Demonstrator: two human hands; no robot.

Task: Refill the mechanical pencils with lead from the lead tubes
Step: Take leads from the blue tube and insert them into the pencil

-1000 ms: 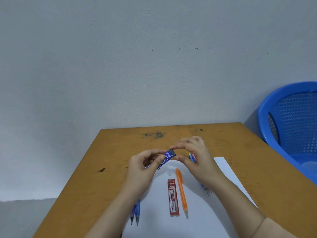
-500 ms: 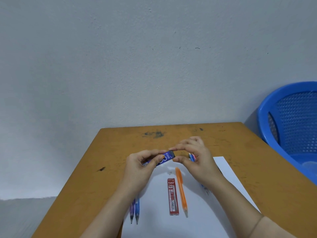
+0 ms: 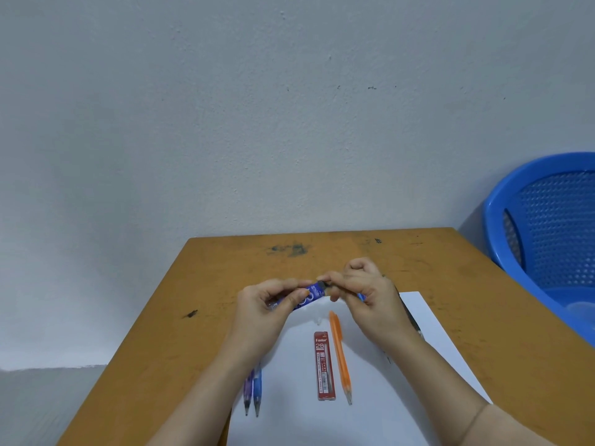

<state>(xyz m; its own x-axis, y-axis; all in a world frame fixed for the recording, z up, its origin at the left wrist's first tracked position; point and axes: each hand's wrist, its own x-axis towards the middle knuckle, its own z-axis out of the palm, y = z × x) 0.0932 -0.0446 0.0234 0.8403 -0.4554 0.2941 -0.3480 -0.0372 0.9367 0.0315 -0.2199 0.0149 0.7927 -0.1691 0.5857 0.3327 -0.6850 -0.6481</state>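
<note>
My left hand (image 3: 267, 309) grips a blue lead tube (image 3: 309, 296) held above the white paper (image 3: 380, 397). My right hand (image 3: 367, 291) pinches the tube's dark cap end with thumb and forefinger, and a blue pencil (image 3: 361, 296) shows between its fingers. A red lead tube (image 3: 325, 365) marked 2B lies flat on the paper. Beside it on the right lies an orange mechanical pencil (image 3: 339, 355), tip toward me. A purple pencil (image 3: 247, 394) and a blue pencil (image 3: 257, 392) lie under my left forearm, mostly hidden.
The wooden table (image 3: 499, 317) stands against a grey wall. A blue plastic basket (image 3: 547, 226) sits just off the table's right edge. Another pencil lies partly hidden under my right wrist.
My right fingers have closed tighter on the blue tube's cap end, and both hands have shifted slightly away from me. The things on the paper have not moved.
</note>
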